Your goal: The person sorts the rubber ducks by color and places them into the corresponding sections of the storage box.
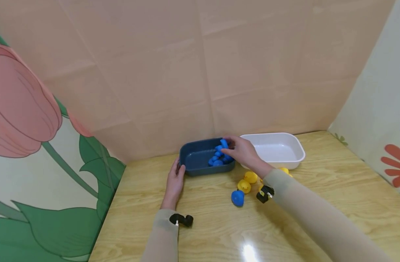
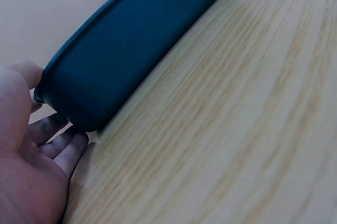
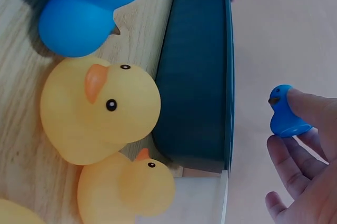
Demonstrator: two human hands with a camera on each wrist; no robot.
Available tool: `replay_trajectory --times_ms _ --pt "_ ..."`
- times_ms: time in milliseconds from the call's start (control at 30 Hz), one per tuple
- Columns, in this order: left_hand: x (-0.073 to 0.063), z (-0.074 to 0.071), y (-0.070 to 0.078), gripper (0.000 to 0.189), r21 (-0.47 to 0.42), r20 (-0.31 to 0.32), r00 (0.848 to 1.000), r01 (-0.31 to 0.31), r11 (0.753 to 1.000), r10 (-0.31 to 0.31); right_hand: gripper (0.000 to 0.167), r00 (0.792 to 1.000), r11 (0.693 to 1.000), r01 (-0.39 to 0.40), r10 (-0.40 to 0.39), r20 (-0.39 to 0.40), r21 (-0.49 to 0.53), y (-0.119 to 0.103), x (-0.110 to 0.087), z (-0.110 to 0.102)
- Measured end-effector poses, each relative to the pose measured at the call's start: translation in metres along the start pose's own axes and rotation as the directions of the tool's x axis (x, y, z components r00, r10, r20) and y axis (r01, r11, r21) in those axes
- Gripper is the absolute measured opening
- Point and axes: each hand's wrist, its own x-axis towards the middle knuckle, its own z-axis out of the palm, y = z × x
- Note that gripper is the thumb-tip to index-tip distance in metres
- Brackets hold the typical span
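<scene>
My left hand (image 1: pixel 175 183) grips the left end of a dark blue bin (image 1: pixel 195 169), thumb at the rim and fingers against the outer wall in the left wrist view. Over the bin's right end, my right hand (image 1: pixel 246 151) pinches a small blue toy duck (image 3: pixel 287 116) between thumb and fingertips. Several blue toy ducks (image 1: pixel 216 160) lie in the right part of the bin, partly covered by that hand. On the table in front sits another blue duck (image 1: pixel 237 198), beside yellow toy ducks (image 1: pixel 244 186).
A white bin (image 1: pixel 278 164) stands right of the dark blue one, against the covered back wall (image 1: pixel 154 91). More yellow ducks (image 1: pixel 284 170) are in front of it, partly hidden by my right forearm. The wooden table (image 1: pixel 213 225) runs toward me.
</scene>
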Motion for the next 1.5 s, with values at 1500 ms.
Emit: replay_trajectory --times_ms 1500 --pt "0.002 0.000 0.000 0.059 0.000 -0.001 1.000 -0.012 1.000 0.012 0.057 0.997 0.998 0.055 -0.056 0.052 0.020 -0.008 -0.047 -0.016"
